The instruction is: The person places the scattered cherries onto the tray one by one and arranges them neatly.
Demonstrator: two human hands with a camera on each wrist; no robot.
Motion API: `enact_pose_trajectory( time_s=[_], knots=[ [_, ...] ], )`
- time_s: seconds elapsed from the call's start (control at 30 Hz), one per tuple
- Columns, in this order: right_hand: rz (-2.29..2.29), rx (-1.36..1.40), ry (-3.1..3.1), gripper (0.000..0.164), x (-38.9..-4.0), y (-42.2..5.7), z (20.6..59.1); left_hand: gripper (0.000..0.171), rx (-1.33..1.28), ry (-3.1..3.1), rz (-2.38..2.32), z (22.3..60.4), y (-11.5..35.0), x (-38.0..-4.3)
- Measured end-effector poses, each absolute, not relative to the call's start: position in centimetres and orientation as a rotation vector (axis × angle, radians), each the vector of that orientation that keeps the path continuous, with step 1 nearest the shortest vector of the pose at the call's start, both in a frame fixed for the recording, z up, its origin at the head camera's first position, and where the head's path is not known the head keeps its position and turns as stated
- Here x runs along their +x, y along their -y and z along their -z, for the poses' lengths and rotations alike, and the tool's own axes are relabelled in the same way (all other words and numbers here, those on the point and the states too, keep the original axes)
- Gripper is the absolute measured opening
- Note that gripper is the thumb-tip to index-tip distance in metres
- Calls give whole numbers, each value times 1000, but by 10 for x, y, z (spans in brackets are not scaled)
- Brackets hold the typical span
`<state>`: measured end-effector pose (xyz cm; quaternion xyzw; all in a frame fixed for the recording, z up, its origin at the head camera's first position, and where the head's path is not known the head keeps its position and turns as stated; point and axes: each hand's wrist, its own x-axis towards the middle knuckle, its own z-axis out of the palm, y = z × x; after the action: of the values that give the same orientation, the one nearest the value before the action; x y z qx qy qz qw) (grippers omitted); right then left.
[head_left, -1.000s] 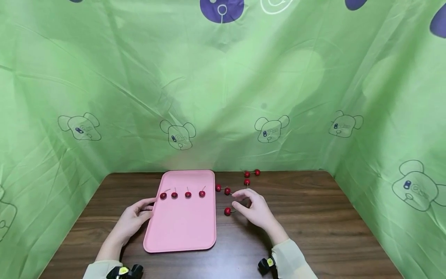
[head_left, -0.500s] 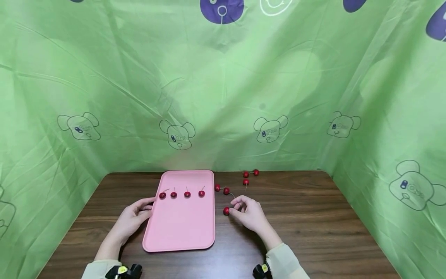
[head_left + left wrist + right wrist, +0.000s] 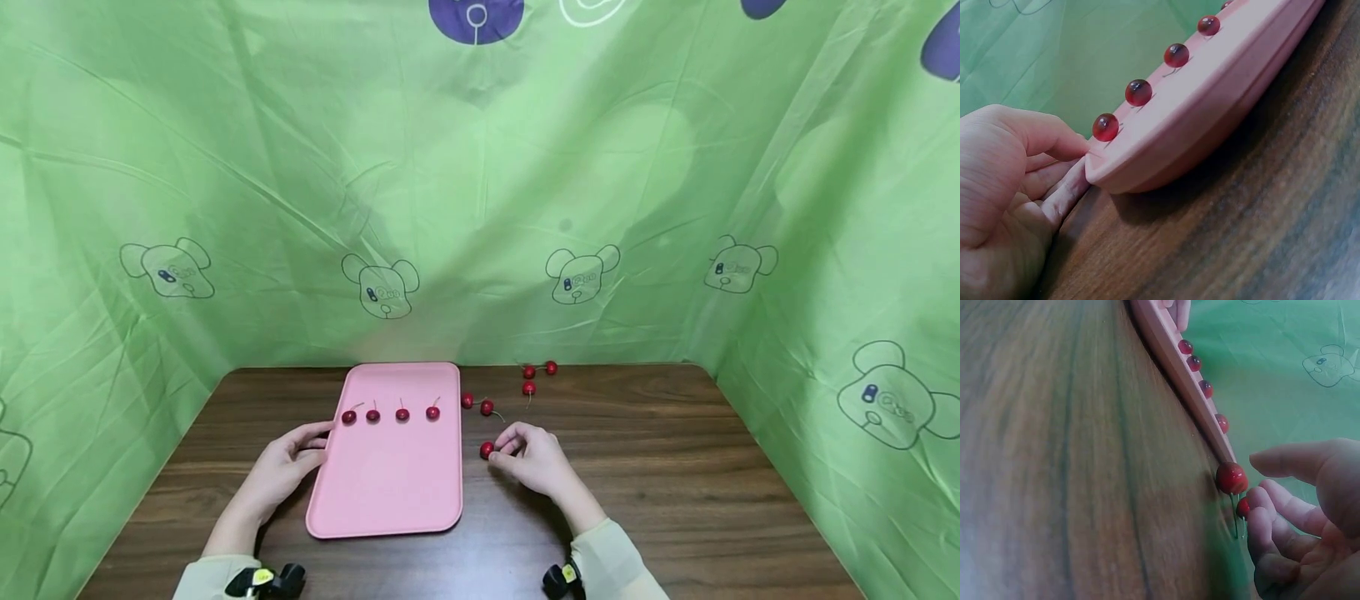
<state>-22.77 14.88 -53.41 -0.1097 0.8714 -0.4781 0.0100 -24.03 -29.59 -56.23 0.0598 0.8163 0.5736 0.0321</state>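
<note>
A cherry (image 3: 487,450) lies right of the pink tray (image 3: 386,500), just beside the right hand (image 3: 532,460), whose thumb and fingers stand parted.
Its thin stem (image 3: 1234,515) points away from the tray; the left hand (image 3: 277,471) grips the tray's left rim; wood-grain table (image 3: 637,500) beneath, printed green cloth (image 3: 480,192) behind.

There are ten cherries (image 3: 402,415), one tray (image 3: 386,500), two hands (image 3: 536,460) and one table (image 3: 637,467).
</note>
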Motion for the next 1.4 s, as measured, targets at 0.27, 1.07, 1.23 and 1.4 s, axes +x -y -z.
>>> enact_pose_trajectory(
  time_s=[0.27,1.07,1.23,1.4],
  knots=[
    [1471,-372,-2723,19,-230,-149,538,49,181,-2547,-1719,564,298,-241],
    [1398,-374,-2826,37,-233,-141,542,50,199,-2515,-1774,567,298,-242],
    [1390,-385,-2845,40,-233,-137,544,50,209,-2517,-1768,566,297,-241],
    [1410,-376,-2839,42,-234,-135,546,49,206,-2534,-1751,565,297,-242]
  ],
)
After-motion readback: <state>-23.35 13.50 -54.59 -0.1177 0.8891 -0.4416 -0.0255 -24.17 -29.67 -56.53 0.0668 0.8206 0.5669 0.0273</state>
